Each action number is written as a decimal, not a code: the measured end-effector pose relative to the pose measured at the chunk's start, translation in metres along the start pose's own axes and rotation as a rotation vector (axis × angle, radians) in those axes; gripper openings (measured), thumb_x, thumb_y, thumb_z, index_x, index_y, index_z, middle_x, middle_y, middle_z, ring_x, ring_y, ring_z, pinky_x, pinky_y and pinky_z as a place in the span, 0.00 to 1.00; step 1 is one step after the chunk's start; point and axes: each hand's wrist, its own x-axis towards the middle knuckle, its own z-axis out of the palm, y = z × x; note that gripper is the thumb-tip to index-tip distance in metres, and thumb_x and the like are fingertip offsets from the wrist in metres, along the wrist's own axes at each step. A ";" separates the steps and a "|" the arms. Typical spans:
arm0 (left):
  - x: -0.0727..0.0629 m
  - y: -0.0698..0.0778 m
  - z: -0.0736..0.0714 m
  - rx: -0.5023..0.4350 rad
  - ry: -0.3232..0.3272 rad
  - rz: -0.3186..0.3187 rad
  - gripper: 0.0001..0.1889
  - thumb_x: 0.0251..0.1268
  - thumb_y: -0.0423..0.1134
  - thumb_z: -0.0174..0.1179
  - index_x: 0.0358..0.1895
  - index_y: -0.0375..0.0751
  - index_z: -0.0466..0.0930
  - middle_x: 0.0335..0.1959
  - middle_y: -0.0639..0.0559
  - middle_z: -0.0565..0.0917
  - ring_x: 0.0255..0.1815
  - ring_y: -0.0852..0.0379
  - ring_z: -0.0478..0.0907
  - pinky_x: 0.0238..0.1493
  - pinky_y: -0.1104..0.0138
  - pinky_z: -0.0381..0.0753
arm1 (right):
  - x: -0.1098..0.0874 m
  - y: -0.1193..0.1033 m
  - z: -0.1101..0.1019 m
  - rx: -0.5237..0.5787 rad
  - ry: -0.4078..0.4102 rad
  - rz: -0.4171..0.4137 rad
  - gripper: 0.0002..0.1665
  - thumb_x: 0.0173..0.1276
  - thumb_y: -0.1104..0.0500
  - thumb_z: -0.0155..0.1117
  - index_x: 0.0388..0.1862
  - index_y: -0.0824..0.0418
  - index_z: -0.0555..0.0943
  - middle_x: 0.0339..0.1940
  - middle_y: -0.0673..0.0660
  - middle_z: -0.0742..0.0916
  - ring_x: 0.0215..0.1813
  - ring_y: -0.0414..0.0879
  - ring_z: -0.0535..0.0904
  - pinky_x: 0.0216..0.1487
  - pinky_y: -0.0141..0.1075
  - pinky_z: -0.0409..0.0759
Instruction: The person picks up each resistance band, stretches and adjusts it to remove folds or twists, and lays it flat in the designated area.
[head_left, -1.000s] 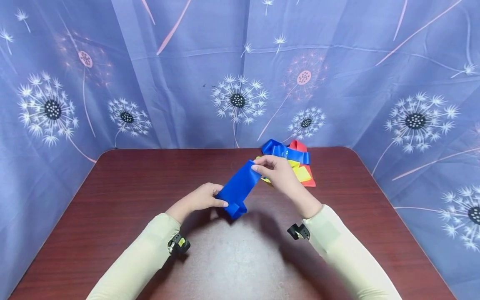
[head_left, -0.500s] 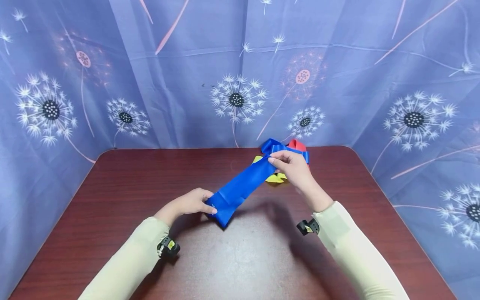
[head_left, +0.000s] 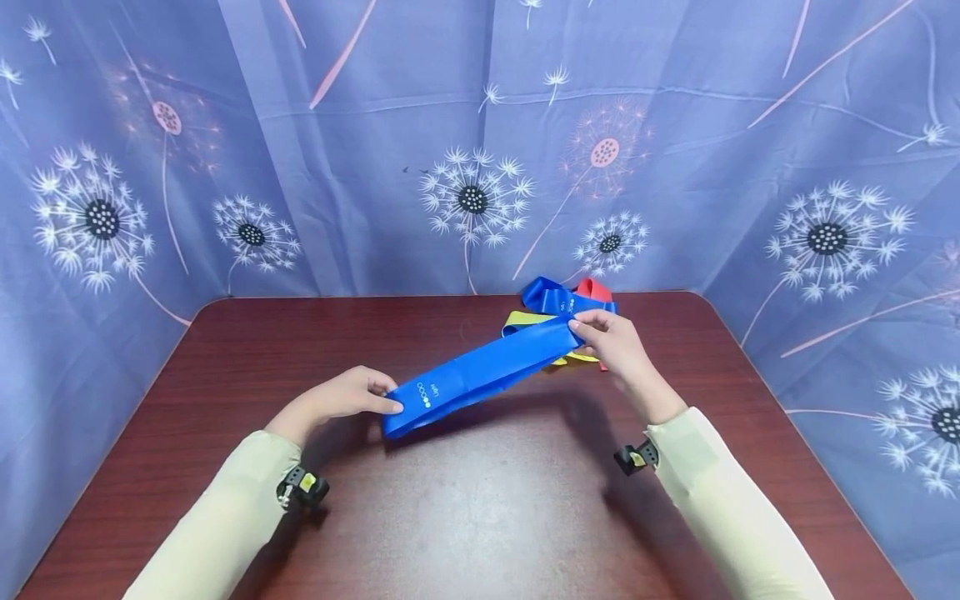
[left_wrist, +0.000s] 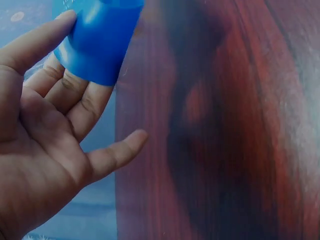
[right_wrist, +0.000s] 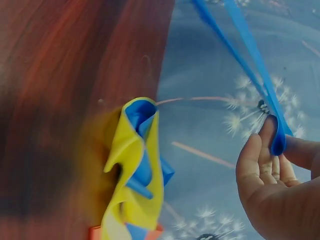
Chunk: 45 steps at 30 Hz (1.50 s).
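Holds a blue resistance band [head_left: 486, 364] at a slant between both hands, over the wood-grain worktop [head_left: 480, 517] and in front of the dandelion-printed curtain [head_left: 367, 225]. Pinches the left end of the band with the left hand [head_left: 339, 395], thumb on the upper face and fingers behind (little finger free, pointing away from the band in the left wrist view). Pinches the right end with the right hand [head_left: 617, 348], between thumb and fingers. Shows edge-on in the right wrist view as a loop, two layers meeting in a narrow bend at the pinch. Reads "Light" near the left end of the band, next to a row of small circles (some filled, some outlined). Cannot tell whether the lower edge touches the worktop.

Leaves in sight, just beyond the right end of the band, a yellow band [right_wrist: 150, 212] in loose curls with blue showing inside, a second blue band [head_left: 542, 293] and a red band [head_left: 595, 290] (partly covered by the others). Wears, on the near side of the band, a pale left sleeve [head_left: 217, 517] and a matching right sleeve [head_left: 735, 508].
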 end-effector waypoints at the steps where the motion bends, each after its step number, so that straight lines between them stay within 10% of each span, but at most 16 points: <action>1: -0.002 0.000 -0.002 -0.008 0.003 -0.002 0.11 0.65 0.42 0.67 0.39 0.35 0.86 0.32 0.56 0.84 0.39 0.58 0.73 0.46 0.64 0.73 | 0.000 0.003 -0.001 0.010 -0.008 0.012 0.23 0.77 0.58 0.60 0.60 0.76 0.75 0.34 0.43 0.82 0.29 0.30 0.82 0.38 0.24 0.85; 21: -0.017 -0.010 -0.009 0.146 0.096 -0.047 0.11 0.68 0.38 0.64 0.42 0.32 0.87 0.29 0.52 0.84 0.32 0.59 0.71 0.37 0.66 0.73 | -0.012 0.079 0.015 -0.169 -0.285 0.193 0.14 0.73 0.62 0.64 0.48 0.73 0.78 0.32 0.51 0.85 0.31 0.39 0.84 0.43 0.38 0.89; 33: -0.011 -0.020 0.001 0.235 0.154 -0.030 0.08 0.65 0.36 0.67 0.40 0.33 0.88 0.34 0.45 0.89 0.34 0.60 0.75 0.39 0.65 0.76 | -0.016 0.078 0.031 -0.491 -0.246 0.082 0.10 0.67 0.61 0.70 0.38 0.67 0.80 0.25 0.56 0.84 0.25 0.44 0.77 0.29 0.34 0.81; 45: -0.014 -0.019 0.003 0.216 0.231 0.002 0.07 0.66 0.34 0.66 0.42 0.34 0.89 0.34 0.46 0.90 0.35 0.61 0.78 0.41 0.65 0.78 | -0.003 0.044 0.094 -0.564 -0.382 -0.305 0.17 0.72 0.58 0.68 0.55 0.65 0.83 0.51 0.62 0.89 0.54 0.56 0.84 0.62 0.50 0.82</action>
